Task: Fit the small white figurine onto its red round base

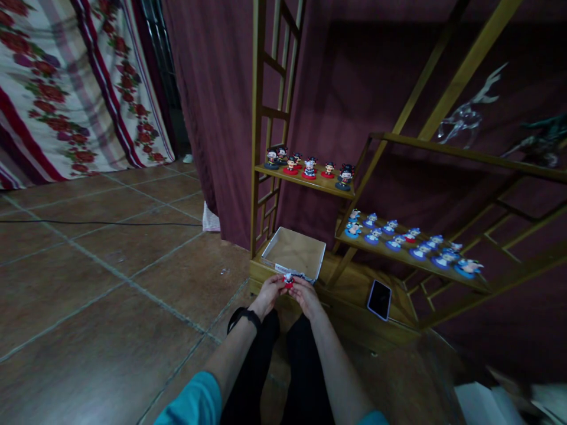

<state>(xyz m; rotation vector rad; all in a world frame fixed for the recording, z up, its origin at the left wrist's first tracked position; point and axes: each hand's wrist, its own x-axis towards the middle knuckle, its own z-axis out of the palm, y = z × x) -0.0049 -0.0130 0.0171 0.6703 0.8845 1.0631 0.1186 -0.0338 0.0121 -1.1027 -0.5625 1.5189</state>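
Between my two hands is a small figurine (288,280) with a white top and a red base. My left hand (268,294) grips it from the left, fingers closed at its base. From the other side my right hand (305,295) closes on it as well. Just beyond the hands, an open shallow cardboard box (295,251) rests on the low wooden ledge; its visible inside is bare. Above it, several similar figurines with dark headgear and red or dark bases, such as one red-based figurine (309,170), stand on the upper left shelf (319,184).
Several blue and white figurines (394,242) line the right shelf (381,250). A phone (380,299) lies on the ledge below. A clear deer-like ornament (465,121) stands higher up. Wooden uprights (257,118) frame the shelves. A black cable (101,222) crosses the tiled floor.
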